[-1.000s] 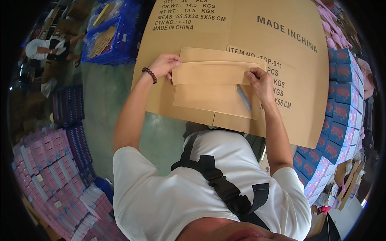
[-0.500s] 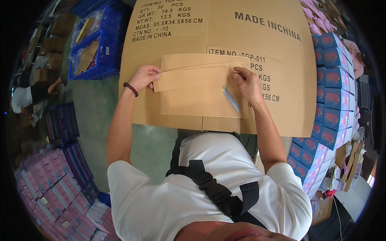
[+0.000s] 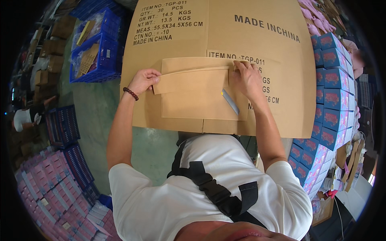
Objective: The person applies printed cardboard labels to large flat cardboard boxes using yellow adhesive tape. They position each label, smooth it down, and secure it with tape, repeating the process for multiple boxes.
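Observation:
My left hand (image 3: 146, 81), a beaded bracelet on its wrist, pinches the left end of a narrow plain cardboard strip (image 3: 193, 80). The strip lies slantwise over a larger rectangular cardboard sheet (image 3: 181, 106), and its upper edge shows a second layer or fold. At the strip's right end my right hand (image 3: 247, 78) has its fingers bent and closed, reaching the sheet's upper edge; the grip itself is partly hidden. A grey utility knife (image 3: 230, 102) with a yellow tip rests on the sheet, just left of my right hand. Beneath everything lies a big printed carton (image 3: 281, 108).
Blue plastic crates (image 3: 96, 60) with packed goods stand at the far left. Stacked pink boxes (image 3: 52, 188) fill the near left. Along the right side rises a stack of blue boxes (image 3: 333, 96), with pink items (image 3: 317, 18) beyond. Another person (image 3: 25, 118) is at the left rim.
My right hand has shifted slightly, its fingers now spread over the sheet's upper right edge. The strip, the sheet and the knife appear almost unmoved.

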### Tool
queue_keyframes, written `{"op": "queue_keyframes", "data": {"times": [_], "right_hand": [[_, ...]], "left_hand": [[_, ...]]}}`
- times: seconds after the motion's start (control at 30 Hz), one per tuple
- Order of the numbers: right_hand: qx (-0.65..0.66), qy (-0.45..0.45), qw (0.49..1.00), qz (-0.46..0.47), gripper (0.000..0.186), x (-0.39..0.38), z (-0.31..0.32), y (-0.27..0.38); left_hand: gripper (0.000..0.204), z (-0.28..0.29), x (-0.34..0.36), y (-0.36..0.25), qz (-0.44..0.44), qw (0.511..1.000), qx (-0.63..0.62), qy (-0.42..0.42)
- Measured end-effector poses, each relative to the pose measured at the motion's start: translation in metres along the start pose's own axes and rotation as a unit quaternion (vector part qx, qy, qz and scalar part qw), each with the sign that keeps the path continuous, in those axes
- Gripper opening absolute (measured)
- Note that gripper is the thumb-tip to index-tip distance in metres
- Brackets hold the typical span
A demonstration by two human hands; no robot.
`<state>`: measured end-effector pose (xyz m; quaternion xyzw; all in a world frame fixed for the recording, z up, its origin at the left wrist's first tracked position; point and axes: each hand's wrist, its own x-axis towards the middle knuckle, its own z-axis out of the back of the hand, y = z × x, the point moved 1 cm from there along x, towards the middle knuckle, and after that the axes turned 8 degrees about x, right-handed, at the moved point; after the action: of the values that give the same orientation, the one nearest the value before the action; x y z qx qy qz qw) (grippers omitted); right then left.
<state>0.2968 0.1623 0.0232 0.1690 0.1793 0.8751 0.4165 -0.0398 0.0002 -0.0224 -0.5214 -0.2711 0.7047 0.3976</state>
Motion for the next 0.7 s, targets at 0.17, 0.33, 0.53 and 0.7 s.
{"op": "queue_keyframes", "data": {"times": [0.17,0.33,0.53,0.7], "right_hand": [[0.041,0.101,0.994,0.006,0.024,0.010,-0.002,-0.022],[0.201,0.028,0.975,-0.087,0.015,0.018,0.020,-0.051],[0.419,-0.096,0.873,-0.231,0.014,0.014,0.054,-0.067],[0.567,-0.089,0.783,-0.241,0.013,0.000,0.023,-0.025]], "left_hand": [[0.016,0.002,-0.005,0.001,-0.005,1.000,0.014,-0.007],[0.018,0.006,-0.007,0.003,-0.026,0.997,0.060,-0.045],[0.018,-0.009,-0.013,-0.032,-0.169,0.874,0.380,-0.252],[0.036,-0.117,-0.011,-0.087,-0.098,0.963,-0.245,0.060]]}}
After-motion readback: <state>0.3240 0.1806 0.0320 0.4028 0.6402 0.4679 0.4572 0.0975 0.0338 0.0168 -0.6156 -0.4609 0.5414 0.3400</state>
